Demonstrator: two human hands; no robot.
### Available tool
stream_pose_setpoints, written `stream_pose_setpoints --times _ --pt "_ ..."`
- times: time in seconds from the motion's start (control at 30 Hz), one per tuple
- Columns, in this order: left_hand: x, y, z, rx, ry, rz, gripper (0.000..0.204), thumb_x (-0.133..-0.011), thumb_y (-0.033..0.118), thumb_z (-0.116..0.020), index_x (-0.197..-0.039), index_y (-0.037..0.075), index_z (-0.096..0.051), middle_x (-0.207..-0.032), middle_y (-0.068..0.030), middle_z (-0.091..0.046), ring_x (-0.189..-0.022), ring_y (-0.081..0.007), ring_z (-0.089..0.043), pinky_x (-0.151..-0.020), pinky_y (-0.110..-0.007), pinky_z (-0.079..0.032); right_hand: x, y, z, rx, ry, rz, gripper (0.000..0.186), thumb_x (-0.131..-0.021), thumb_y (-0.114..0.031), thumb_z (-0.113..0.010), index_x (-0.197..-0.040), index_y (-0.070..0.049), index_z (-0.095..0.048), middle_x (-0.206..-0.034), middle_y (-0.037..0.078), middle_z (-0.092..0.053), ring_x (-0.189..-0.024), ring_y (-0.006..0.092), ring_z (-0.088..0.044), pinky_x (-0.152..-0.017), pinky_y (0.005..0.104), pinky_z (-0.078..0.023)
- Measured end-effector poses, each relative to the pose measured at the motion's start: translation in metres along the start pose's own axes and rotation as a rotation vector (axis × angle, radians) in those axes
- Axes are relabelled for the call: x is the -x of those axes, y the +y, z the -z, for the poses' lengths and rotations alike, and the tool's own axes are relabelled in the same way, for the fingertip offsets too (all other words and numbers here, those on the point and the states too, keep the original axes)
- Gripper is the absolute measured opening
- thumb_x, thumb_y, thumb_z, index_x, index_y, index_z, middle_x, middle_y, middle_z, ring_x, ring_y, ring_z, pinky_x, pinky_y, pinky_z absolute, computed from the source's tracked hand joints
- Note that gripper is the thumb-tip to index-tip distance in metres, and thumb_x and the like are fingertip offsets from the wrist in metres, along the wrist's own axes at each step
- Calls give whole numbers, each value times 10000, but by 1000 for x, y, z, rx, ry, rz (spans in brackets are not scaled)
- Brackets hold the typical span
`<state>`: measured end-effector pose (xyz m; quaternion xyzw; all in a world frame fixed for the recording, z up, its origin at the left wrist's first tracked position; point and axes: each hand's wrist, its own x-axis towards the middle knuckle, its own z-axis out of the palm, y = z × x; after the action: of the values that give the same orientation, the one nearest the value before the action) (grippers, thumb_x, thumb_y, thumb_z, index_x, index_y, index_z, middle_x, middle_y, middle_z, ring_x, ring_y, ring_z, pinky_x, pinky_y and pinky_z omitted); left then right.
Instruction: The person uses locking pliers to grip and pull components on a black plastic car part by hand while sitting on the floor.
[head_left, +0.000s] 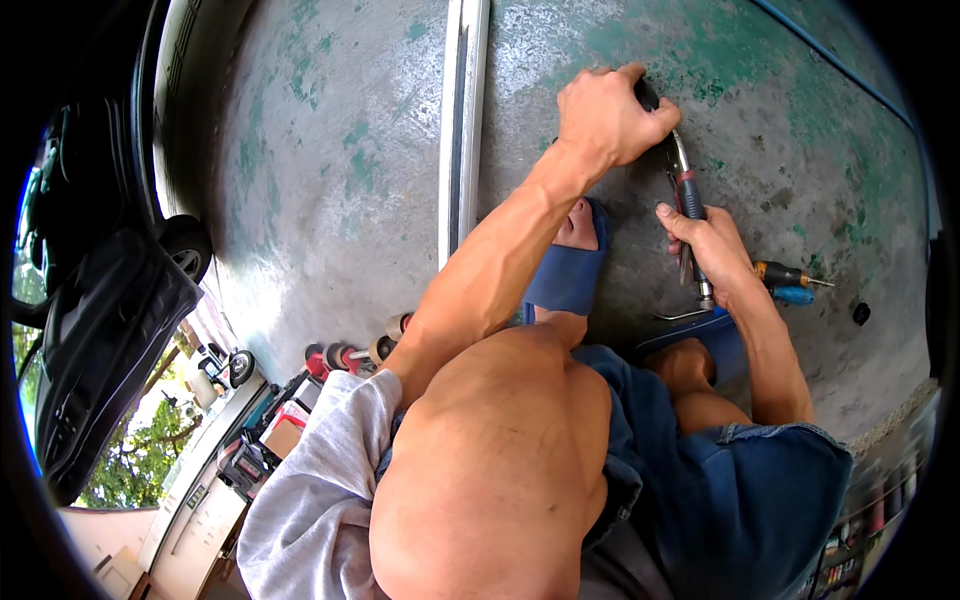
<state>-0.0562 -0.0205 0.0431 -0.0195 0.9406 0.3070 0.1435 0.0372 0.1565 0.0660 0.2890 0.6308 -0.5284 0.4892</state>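
Observation:
My left hand (612, 115) is closed around a round black part (647, 96), mostly hidden by its fingers. Below and to the right, my right hand (712, 245) grips a hand tool (690, 195) with a dark handle, a red ring and a bright metal shaft. That shaft reaches up to the black part in my left hand; the contact itself is hidden. Behind the handle lies another slim metal tool, partly covered by my fingers. Just right of my right wrist, a yellow-and-black-handled screwdriver (782, 275) and a blue-handled tool (794, 295) rest on the floor.
A small black round piece (861, 314) lies farther right. My feet wear blue slippers (568, 275). A metal strip (462, 130) runs along the worn floor, and a blue hose (840, 62) crosses the upper right. A dark vehicle (105, 340) and cluttered shelves stand left.

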Motion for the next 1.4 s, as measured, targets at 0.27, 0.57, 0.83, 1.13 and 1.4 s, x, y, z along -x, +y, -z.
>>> stream_pose_setpoints --times 0.27,0.57,0.83,1.13,1.4 --pt "3 2 -2 -11 24 17 618 -728 477 -647 -1160 47 -748 -924 -239 -742 -890 -409 -723 -879 -450 -570 11 -6 3 -51 -42 -96 479 -847 -486 -773 -1044 -90 -589 -893 -2 -582 -794 110 -574 -591 294 -424" --pt "2 2 -2 -27 -11 35 620 -728 484 -645 -1168 60 -748 -952 -236 -743 -917 -403 -721 -898 -444 -565 26 9 7 -184 -50 16 312 -735 -67 -618 -1042 -15 -600 -867 18 -579 -759 104 -510 -675 264 -389" --pt "3 1 -2 -15 21 9 604 -739 469 -646 -1166 55 -747 -954 -235 -743 -916 -402 -721 -894 -444 -564 36 -5 -3 -126 45 -79 223 -727 -48 -608 -947 -46 -571 -771 -18 -506 -641 84 -429 -554 273 -315" --pt "5 1 -6 -28 18 37 619 -740 467 -644 -1182 43 -739 -937 -263 -733 -909 -410 -718 -884 -451 -563 19 17 -5 -94 17 -6 192 -727 -36 -583 -917 -25 -557 -729 14 -504 -612 120 -473 -540 309 -366" --pt "18 2 -25 -195 252 -188 321 -853 275 -612 -1009 28 -746 -878 -185 -731 -780 -418 -696 -751 -495 -563 25 8 -6 230 161 39 253 -726 -62 -587 -969 8 -590 -800 161 -640 -779 336 -637 -749 428 -491"
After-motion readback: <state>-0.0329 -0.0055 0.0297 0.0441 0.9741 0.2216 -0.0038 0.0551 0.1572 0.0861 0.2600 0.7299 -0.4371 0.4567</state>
